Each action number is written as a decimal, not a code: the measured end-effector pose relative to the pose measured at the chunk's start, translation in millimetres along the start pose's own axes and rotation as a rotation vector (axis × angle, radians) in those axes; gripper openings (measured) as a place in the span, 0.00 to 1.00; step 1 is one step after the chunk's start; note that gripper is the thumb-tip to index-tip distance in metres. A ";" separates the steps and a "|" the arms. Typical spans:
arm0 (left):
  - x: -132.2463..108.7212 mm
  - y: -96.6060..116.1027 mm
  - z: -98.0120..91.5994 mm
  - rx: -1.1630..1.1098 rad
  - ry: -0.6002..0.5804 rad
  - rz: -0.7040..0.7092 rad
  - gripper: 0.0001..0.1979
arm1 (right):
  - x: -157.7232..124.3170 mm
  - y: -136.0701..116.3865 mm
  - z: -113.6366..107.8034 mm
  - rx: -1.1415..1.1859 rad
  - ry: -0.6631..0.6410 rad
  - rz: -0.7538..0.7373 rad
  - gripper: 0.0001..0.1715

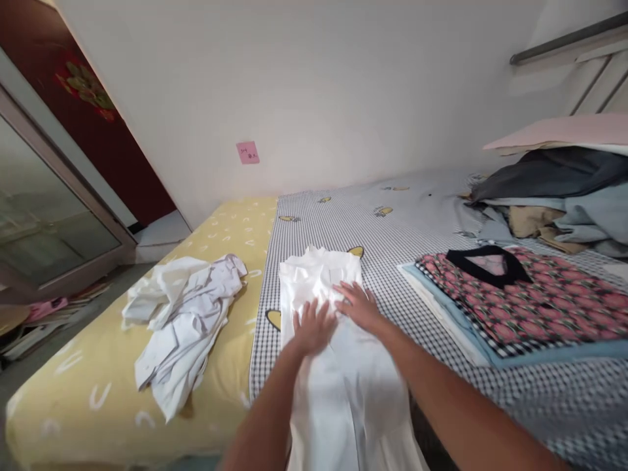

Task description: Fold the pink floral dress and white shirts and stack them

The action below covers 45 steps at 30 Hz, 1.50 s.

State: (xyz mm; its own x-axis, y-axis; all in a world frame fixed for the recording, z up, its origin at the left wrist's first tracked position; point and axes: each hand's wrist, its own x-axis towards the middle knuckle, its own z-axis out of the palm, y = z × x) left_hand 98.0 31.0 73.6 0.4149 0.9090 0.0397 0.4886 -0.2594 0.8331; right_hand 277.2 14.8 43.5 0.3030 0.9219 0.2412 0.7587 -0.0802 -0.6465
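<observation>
My left grip point(313, 326) and right grip point(360, 306) rest spread flat, side by side, on the white garment point(321, 271). It lies lengthwise on the bed's checked sheet point(417, 222), near a crumpled white pile point(181, 314).

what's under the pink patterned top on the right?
A light blue folded garment sticks out beneath the pink patterned top, with a white layer under that, all on the checked sheet. How far those layers run beneath is covered.

Plain white wall point(343, 98), yellow mattress point(228, 229)
</observation>
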 end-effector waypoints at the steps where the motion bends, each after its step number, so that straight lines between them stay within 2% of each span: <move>1: -7.0 2.0 -10.7 -0.033 0.006 0.009 0.20 | -6.2 1.6 -7.6 0.032 0.002 -0.006 0.26; 2: -18.2 0.1 -21.8 -0.062 0.035 0.015 0.19 | -17.3 4.7 -15.3 0.065 0.008 -0.008 0.27; 4: -55.0 -17.5 -43.4 -0.104 0.186 0.032 0.19 | -56.1 16.2 -29.1 0.128 0.034 0.002 0.31; 6: -109.8 -52.3 -61.5 -0.110 0.396 0.007 0.18 | -113.7 35.6 -38.9 0.155 0.079 0.011 0.31; 7: -141.6 -73.7 -68.9 -0.092 0.476 -0.025 0.18 | -146.5 48.0 -41.5 0.144 0.149 -0.046 0.27; 9: -205.8 -116.0 -80.5 0.030 0.504 -0.115 0.21 | -212.0 75.5 -41.8 -0.037 0.252 -0.186 0.20; 11: -259.0 -147.9 -87.8 0.187 0.512 -0.130 0.25 | -267.5 100.8 -36.7 -0.182 0.262 -0.241 0.27; 12: -277.9 -157.5 -89.6 0.264 0.505 -0.121 0.26 | -289.1 110.6 -32.9 -0.228 0.253 -0.244 0.32; 14: -298.0 -163.5 -89.4 0.411 0.486 -0.058 0.26 | -317.7 122.0 -25.6 -0.293 0.216 -0.231 0.38; 17: -291.1 -150.4 -80.2 0.628 0.446 0.102 0.26 | -327.6 118.1 -20.9 -0.363 0.177 -0.280 0.39; 20: -262.0 -134.9 -66.6 0.832 0.311 0.296 0.29 | -313.6 97.4 -27.1 -0.414 0.152 -0.376 0.36; 23: -230.1 -131.9 -57.7 0.951 0.165 0.448 0.33 | -296.0 73.9 -37.4 -0.443 0.075 -0.426 0.33; 26: -204.6 -135.5 -56.0 0.976 0.207 0.426 0.32 | -285.8 58.5 -42.5 -0.450 -0.005 -0.488 0.35; 28: -193.1 -135.5 -56.6 0.956 0.243 0.373 0.31 | -283.9 55.0 -41.7 -0.445 0.021 -0.528 0.37; 31: -181.2 -128.9 -56.5 0.917 0.218 0.337 0.31 | -285.2 55.8 -37.9 -0.431 0.068 -0.544 0.38; 33: -174.1 -122.0 -54.9 0.918 0.173 0.351 0.31 | -286.9 56.3 -36.6 -0.429 0.080 -0.536 0.38; 35: -168.1 -114.6 -52.6 0.970 0.158 0.451 0.31 | -288.0 54.8 -38.2 -0.435 0.080 -0.534 0.37; 38: -169.7 -101.3 -50.9 1.086 0.224 0.802 0.31 | -288.0 49.2 -46.7 -0.439 0.036 -0.578 0.37; 40: -182.7 -89.6 -52.2 1.121 0.215 1.034 0.31 | -287.4 44.8 -54.7 -0.429 -0.002 -0.653 0.36; 42: -203.8 -76.2 -54.6 1.105 0.107 1.184 0.29 | -286.5 40.7 -61.9 -0.402 -0.037 -0.745 0.34; 45: -235.4 -57.7 -54.5 1.036 -0.088 1.303 0.26 | -284.3 35.7 -65.4 -0.340 -0.137 -0.819 0.26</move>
State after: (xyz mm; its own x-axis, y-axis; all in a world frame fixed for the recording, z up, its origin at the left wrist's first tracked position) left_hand -69.7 -150.2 46.2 0.9474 -0.0861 0.3083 0.0568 -0.9027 -0.4265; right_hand 255.8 -275.0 -0.8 -0.4631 0.7747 0.4305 0.8432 0.5348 -0.0554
